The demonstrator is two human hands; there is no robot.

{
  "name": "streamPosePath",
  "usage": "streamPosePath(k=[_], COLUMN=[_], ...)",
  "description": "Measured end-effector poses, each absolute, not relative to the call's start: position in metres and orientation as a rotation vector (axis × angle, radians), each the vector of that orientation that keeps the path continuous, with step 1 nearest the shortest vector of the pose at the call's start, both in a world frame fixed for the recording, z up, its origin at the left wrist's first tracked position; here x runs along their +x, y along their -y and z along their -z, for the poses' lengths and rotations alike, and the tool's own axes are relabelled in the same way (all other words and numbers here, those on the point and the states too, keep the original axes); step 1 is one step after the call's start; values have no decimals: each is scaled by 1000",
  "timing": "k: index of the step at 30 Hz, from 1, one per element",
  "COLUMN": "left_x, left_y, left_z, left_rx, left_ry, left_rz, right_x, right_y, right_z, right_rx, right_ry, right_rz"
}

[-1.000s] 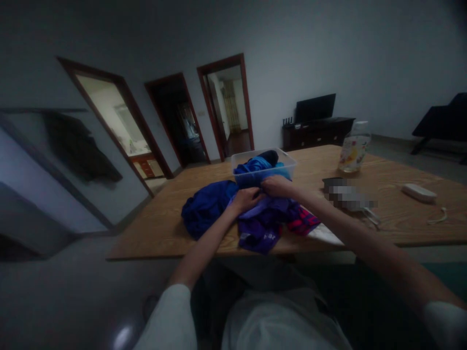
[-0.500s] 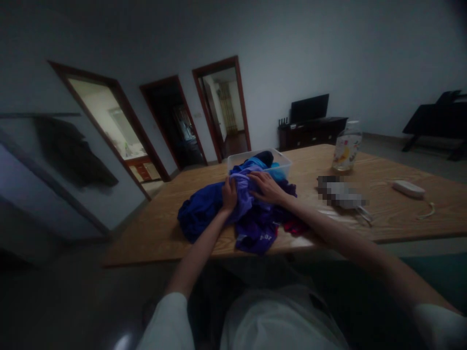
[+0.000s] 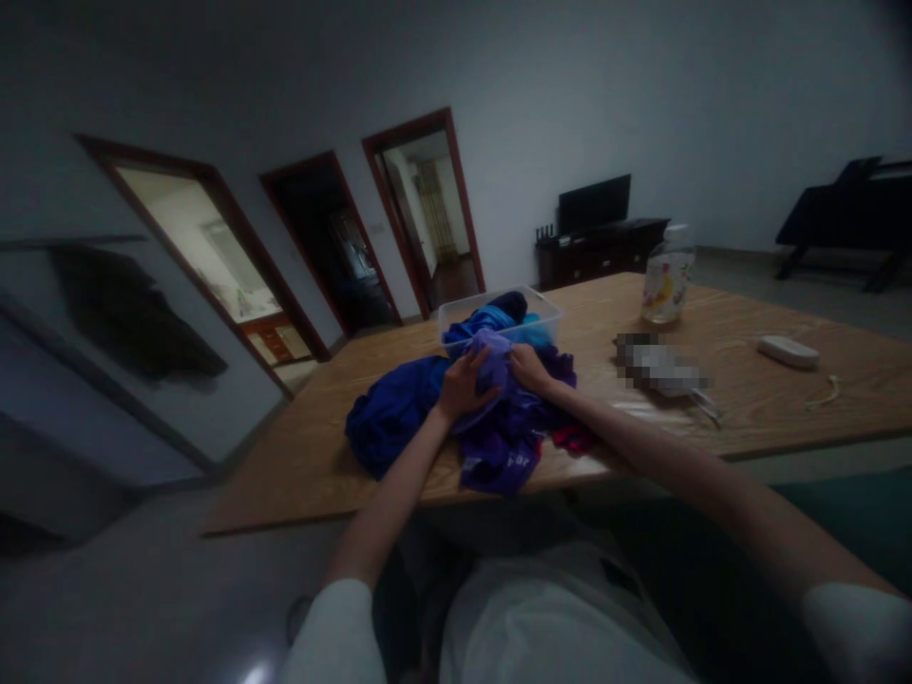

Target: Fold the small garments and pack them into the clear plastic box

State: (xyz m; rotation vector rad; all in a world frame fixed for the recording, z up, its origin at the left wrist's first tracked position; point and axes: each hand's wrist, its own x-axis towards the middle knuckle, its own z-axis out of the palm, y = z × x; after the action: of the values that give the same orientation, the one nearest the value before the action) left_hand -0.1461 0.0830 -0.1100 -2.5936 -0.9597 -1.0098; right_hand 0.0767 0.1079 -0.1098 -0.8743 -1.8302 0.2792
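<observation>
On the wood-grain tabletop (image 3: 748, 399), beside a crumpled dark blue garment (image 3: 389, 418), the left hand (image 3: 462, 385) and right hand (image 3: 528, 368) each clench the soft lilac cloth (image 3: 491, 366) bunched before a clear plastic tub (image 3: 548, 318).

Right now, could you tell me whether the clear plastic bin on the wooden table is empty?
No, the clear plastic bin holds bunched blue cloth that rises above its rim.
</observation>
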Motion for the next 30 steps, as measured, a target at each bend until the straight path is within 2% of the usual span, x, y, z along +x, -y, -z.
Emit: streamPosePath(k=[7, 13, 22, 30], left_x=[-143, -145, -149, -153], left_y=[-90, -87, -94, -92], left_z=[112, 108, 104, 109], left_rx=[-2544, -2563, -2485, -2516], left_ry=[914, 1079, 1424, 1351], left_rz=[1011, 1231, 1231, 1187], right_x=[64, 52, 49, 49], right_y=[-89, -76, -75, -85], right_z=[111, 116, 117, 117], right_rx=[-842, -734, -683, -693], right_ry=[1996, 2179, 1980, 2009], right_rz=[-128, 74, -64, -145])
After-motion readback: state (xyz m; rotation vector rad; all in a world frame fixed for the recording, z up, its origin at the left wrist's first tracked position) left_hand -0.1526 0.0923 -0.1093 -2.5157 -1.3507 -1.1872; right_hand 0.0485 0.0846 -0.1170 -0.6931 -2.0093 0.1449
